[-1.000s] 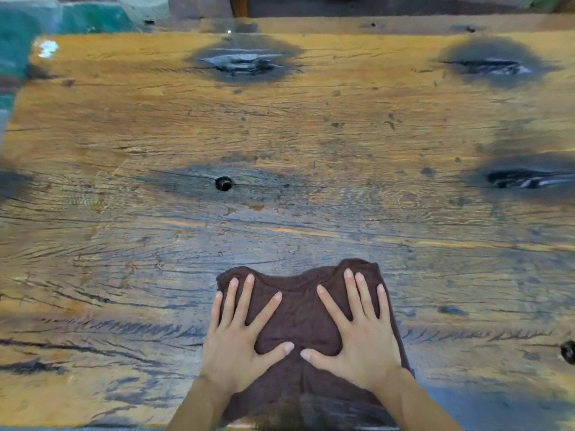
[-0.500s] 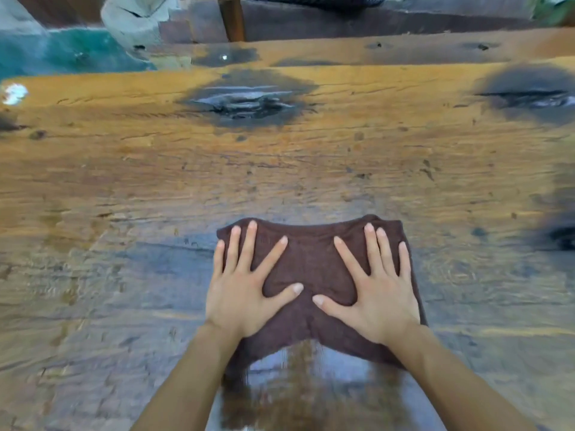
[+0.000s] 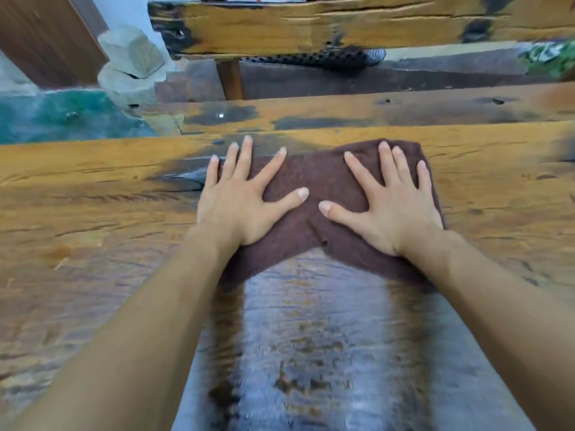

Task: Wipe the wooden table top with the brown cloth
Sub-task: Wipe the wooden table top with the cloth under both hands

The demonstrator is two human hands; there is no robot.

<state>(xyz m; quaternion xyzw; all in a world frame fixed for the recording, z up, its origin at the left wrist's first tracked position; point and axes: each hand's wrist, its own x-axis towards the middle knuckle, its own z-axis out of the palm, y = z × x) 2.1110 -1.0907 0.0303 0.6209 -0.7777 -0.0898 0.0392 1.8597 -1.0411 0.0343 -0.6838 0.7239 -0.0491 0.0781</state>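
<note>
Brown cloth (image 3: 323,181) flat on wooden table top (image 3: 77,197), toward 12 o'clock, near far edge. Left hand (image 3: 239,206) pressing cloth's 9 o'clock side, fingers straight and spread, fingertips past cloth's far edge. Right hand (image 3: 389,213) likewise flat and spread on 3 o'clock side; neither grips. Glossy wet band (image 3: 311,337) runs from cloth toward 6 o'clock.

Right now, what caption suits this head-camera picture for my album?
Left hand and right hand press a brown cloth flat near the far edge of the wooden table top.
</note>
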